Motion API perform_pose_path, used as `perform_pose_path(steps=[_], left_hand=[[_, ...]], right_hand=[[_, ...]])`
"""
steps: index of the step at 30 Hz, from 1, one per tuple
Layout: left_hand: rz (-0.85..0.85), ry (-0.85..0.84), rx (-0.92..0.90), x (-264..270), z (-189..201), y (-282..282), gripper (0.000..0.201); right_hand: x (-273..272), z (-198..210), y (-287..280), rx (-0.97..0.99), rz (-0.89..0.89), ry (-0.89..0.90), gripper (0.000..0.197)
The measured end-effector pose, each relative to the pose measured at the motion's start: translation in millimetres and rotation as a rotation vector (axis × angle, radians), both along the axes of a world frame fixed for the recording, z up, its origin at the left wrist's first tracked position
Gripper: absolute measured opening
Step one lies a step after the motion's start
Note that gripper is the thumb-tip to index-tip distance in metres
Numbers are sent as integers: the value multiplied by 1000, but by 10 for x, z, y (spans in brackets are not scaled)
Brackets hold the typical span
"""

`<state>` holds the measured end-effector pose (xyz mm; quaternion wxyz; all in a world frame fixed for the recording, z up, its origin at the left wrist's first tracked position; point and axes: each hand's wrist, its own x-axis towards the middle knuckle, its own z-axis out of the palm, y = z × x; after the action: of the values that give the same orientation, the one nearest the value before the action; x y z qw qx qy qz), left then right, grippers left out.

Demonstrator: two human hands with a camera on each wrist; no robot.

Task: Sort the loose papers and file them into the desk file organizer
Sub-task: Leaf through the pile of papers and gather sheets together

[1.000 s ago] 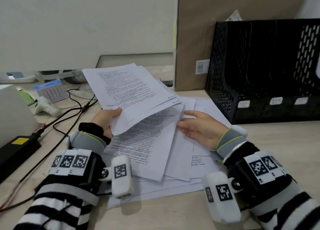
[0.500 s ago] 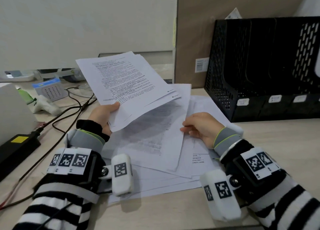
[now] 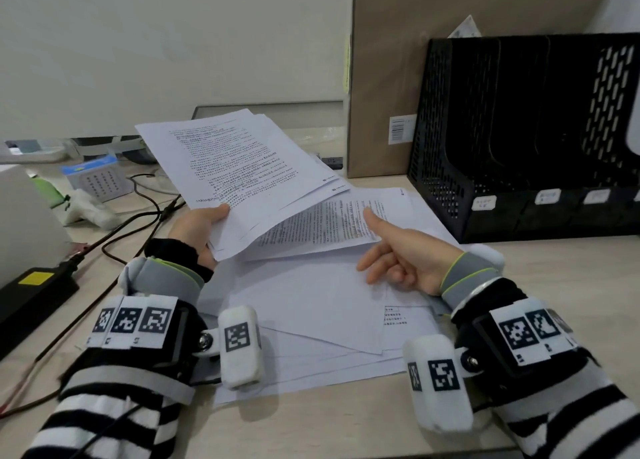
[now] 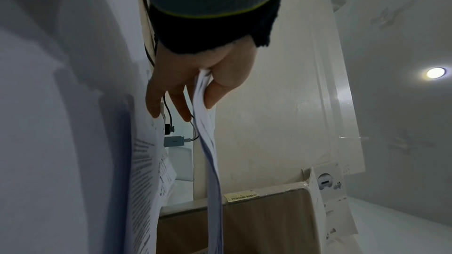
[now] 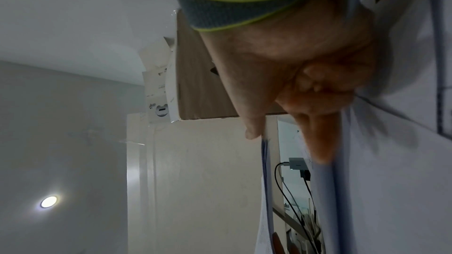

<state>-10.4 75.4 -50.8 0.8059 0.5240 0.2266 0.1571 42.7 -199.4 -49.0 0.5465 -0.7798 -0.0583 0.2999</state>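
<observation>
I'm mid-sort: my left hand [image 3: 197,230] pinches a sheaf [image 3: 242,178] raised over the surface, while my right hand [image 3: 398,261] pinches a sheet [image 3: 332,226] on the pile [image 3: 311,320]. Next, I'd judge, lift it clear toward the organizer [image 3: 519,140].

Your right hand [image 3: 408,261] has turned since a second ago: it lay palm down on the spread papers, and now its thumb presses the top of a printed sheet [image 3: 332,223] it has raised at the pile's far side, index finger beneath. Your left hand [image 3: 197,230] has tipped its gripped sheaf [image 3: 239,171] flatter again after lifting it, so the sheaf overlaps the raised sheet
</observation>
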Motion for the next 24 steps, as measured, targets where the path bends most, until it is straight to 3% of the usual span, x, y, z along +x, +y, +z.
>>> perform_pose_path(steps=[5, 10, 11, 14, 16, 19, 22, 24], left_hand=[[-1, 5, -12, -5, -2, 14, 32], [3, 9, -9, 13, -8, 23, 35], [2, 8, -6, 12, -7, 25, 36], [-2, 8, 1, 16, -20, 37, 36], [4, 9, 4, 19, -32, 46, 35], [4, 11, 10, 20, -48, 50, 30], [11, 11, 22, 25, -73, 63, 21], [14, 27, 24, 29, -82, 67, 15]], right_hand=[[132, -5, -81, 187, -391, -256, 50], [318, -173, -208, 43, -609, -437, 16], [346, -199, -219, 4, -629, -441, 14], [404, -221, -243, -73, -620, -404, 45], [415, -219, -256, -57, -610, -399, 50], [404, -227, -258, -41, -617, -381, 43], [376, -203, -224, -23, -558, -395, 7], [376, -209, -224, -53, -492, -382, 19]])
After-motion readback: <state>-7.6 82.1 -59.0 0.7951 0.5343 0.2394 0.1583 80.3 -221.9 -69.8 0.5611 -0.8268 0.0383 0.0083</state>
